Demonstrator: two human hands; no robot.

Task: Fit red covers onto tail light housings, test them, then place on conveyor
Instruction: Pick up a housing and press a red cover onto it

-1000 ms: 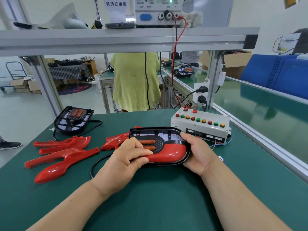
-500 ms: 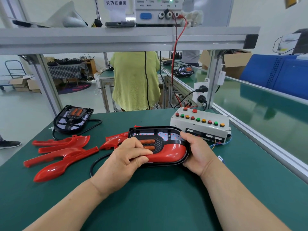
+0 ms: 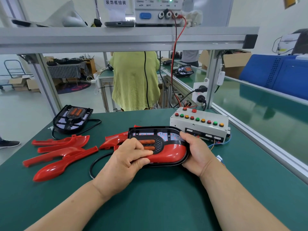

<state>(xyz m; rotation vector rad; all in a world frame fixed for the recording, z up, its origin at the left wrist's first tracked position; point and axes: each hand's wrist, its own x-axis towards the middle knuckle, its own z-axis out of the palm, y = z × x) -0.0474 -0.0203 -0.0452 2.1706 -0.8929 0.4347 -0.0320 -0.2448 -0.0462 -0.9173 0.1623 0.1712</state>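
- left end of the tail light housing (image 3: 166,133) is hidden under the left hand (image 3: 126,159); can't tell if the red cover (image 3: 171,152) is fully seated there
- another red cover (image 3: 115,140) lies behind the housing, partly blocked by it
- black cord (image 3: 93,165) loops out from under the left hand, its end hidden
- left hand grips the housing's left end, fingers curled over the cover and the orange strips
- right hand (image 3: 195,152) is wrapped round the right end, thumb on top edge
- housing sits on the surface (image 3: 166,197) at centre, just in front of the button box (image 3: 200,122)
- versus earlier frames: same grip both hands, housing same spot, nothing moved
- green surface; loose red covers (image 3: 63,150) at left, second housing (image 3: 73,117) behind them
- conveyor (image 3: 250,104) runs along the right; a grey shelf (image 3: 116,39) overhead carries a power supply (image 3: 158,12)
- person in a yellow-green top (image 3: 135,80) stands beyond the surface, back to camera
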